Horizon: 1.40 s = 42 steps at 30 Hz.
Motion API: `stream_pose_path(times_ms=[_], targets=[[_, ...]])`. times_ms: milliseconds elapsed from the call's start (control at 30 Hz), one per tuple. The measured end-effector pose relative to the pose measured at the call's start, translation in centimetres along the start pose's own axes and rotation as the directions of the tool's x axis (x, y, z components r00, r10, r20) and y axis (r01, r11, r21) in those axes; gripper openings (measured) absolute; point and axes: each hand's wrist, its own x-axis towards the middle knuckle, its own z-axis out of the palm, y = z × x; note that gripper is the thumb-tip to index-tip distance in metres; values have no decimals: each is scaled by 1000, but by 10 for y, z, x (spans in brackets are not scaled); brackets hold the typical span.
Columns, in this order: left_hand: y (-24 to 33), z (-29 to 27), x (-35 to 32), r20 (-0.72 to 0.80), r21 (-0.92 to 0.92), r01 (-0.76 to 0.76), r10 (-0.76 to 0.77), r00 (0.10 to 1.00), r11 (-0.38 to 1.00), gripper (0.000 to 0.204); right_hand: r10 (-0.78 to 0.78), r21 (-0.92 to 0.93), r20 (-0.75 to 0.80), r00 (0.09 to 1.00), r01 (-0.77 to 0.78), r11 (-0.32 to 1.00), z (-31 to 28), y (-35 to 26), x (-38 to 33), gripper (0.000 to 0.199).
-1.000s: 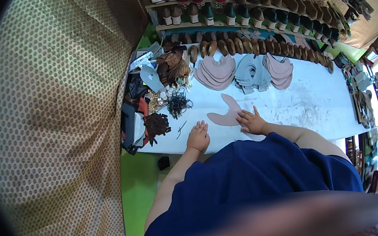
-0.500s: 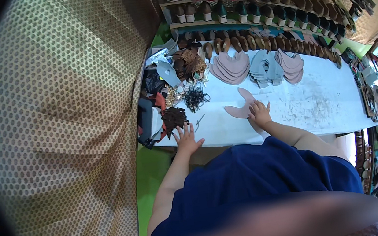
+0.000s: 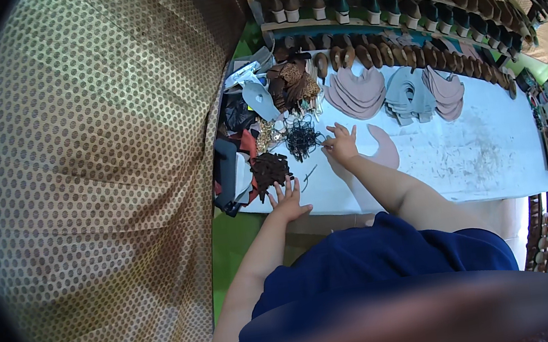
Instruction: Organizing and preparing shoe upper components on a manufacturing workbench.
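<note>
My left hand (image 3: 287, 205) rests flat at the table's near edge with fingers spread and nothing in it. Its fingertips are beside a pile of short dark brown strips (image 3: 271, 171). My right hand (image 3: 342, 145) reaches over the table with its fingers apart, at the right edge of a tangle of thin black straps (image 3: 302, 139). Whether its fingertips touch the tangle I cannot tell. A curved pink shoe-upper piece (image 3: 384, 146) lies on the white table just right of my right hand, partly covered by that forearm. A thin dark strip (image 3: 309, 177) lies between my hands.
Stacks of pink pieces (image 3: 355, 96) and grey pieces (image 3: 410, 96) lie along the table's back. Brown patterned pieces (image 3: 294, 83) and gold-coloured fittings (image 3: 265, 136) crowd the left end. Shelves of heeled shoes (image 3: 374, 8) rise behind. A patterned curtain (image 3: 104, 178) hangs at left.
My right hand has left the pink piece and moved left to the black straps. My left hand stays beside the brown strips. The whole view has shifted slightly.
</note>
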Motion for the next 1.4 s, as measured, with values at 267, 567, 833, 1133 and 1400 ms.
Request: stream_pose_path(times_ms=[267, 567, 833, 1133, 1400], targets=[[-1, 1, -1, -5, -31, 3, -3, 1000, 1000, 114, 88, 83, -39, 995, -84, 993, 14, -3, 8, 7], [1, 1, -2, -1, -32, 1, -1, 1000, 999, 113, -36, -71, 98, 995, 43, 997, 4, -7, 24, 10], [3, 6, -4, -57, -2, 12, -12, 998, 1000, 112, -71, 42, 41, 997, 70, 997, 3, -13, 35, 11], [4, 4, -8, -124, -25, -17, 14, 992, 1000, 111, 225, 583, -395, 891, 54, 810, -87, -27, 87, 16], [3, 12, -7, -129, -32, -10, 6, 992, 999, 111, 338, 673, -539, 772, 153, 723, -217, -3, 45, 15]])
